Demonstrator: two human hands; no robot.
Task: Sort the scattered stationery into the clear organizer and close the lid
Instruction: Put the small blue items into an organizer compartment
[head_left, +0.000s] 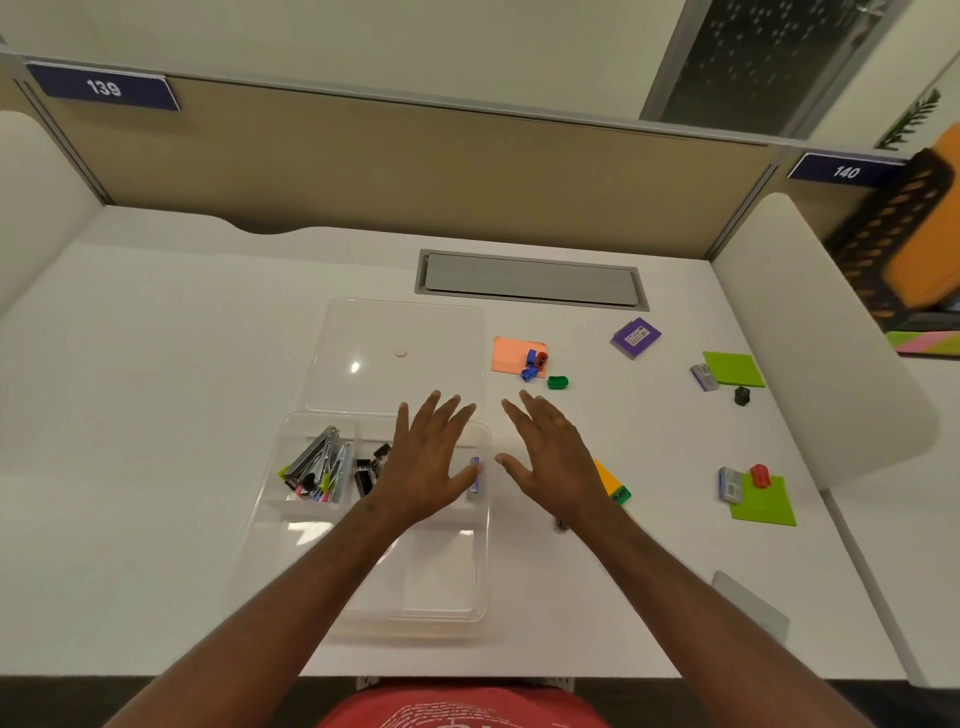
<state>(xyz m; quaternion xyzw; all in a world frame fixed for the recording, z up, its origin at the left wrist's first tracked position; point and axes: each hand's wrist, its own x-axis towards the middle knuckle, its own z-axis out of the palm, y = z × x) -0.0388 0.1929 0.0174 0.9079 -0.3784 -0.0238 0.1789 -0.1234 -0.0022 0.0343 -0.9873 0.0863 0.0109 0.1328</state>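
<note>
1. Both hands are empty with fingers spread: the left hand (431, 457) hovers over the clear organizer (363, 613), the right hand (550, 457) beside it.
2. The organizer's lid (395, 358) lies open behind it.
3. The sharpeners (535, 364) scattered right on the bench (156, 467) look light and rigid, best pinched by their sides.

The organizer (483, 545) sits before its lid (363, 332), with sticky pads (732, 368) scattered to the right.

Clear organizer (291, 525) open, staplers (317, 462) inside, lid (363, 332) flat behind, sticky notes (733, 368) scattered right

Left hand (428, 462), right hand (553, 460): flat, fingers spread.
</note>
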